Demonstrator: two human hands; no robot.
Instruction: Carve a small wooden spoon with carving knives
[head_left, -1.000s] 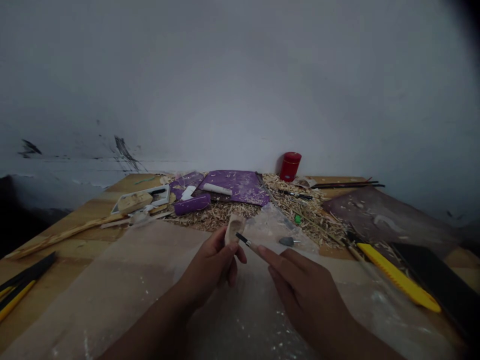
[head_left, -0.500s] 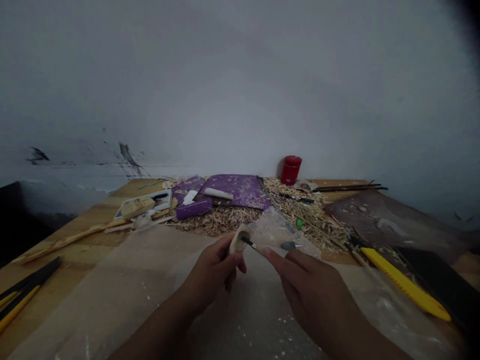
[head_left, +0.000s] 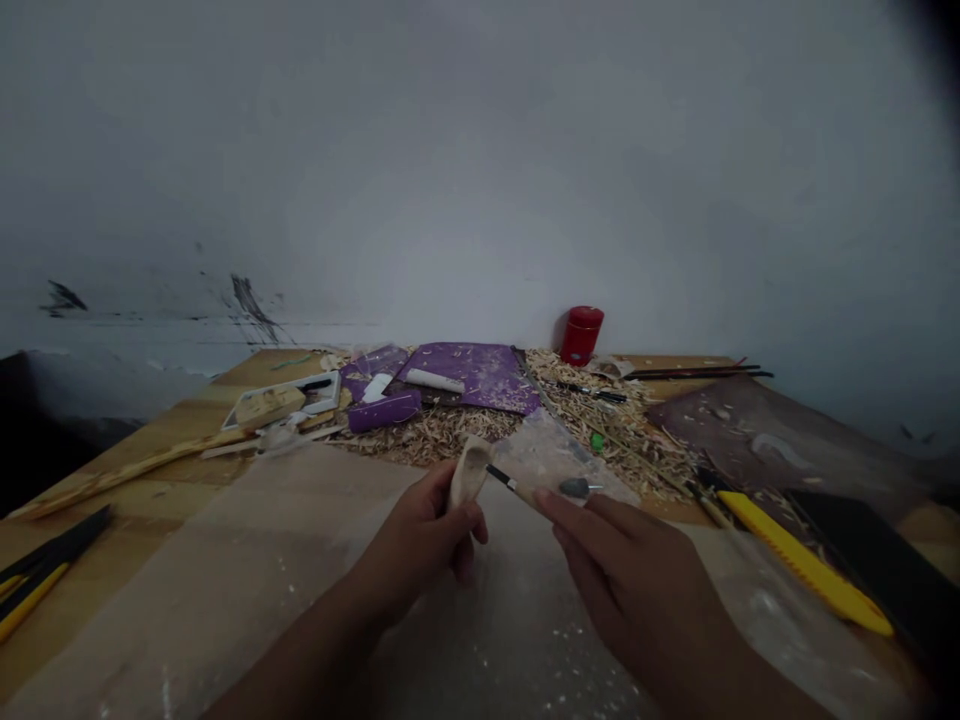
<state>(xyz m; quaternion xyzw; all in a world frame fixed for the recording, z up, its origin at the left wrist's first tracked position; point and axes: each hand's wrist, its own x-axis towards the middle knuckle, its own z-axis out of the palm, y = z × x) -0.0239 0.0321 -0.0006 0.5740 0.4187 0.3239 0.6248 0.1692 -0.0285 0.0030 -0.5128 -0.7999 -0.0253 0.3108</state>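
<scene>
Two bare hands work in this single dim head view, above a plastic sheet [head_left: 225,570] on a wooden tabletop [head_left: 180,425]. The left hand [head_left: 420,540] curls firmly around a pale carved wooden spoon [head_left: 469,473], held tilted up at the sheet's centre. The right hand [head_left: 637,595] appears to pinch a slim black-tipped carving tool [head_left: 504,481] by its pale handle, though the gloom blurs that grip; the tip sits just beside the spoon. Wood shavings [head_left: 435,437] lie beyond.

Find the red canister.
Head view: the red canister stands by the wall, right of centre, behind the wood shavings and right of the purple mat.
</scene>
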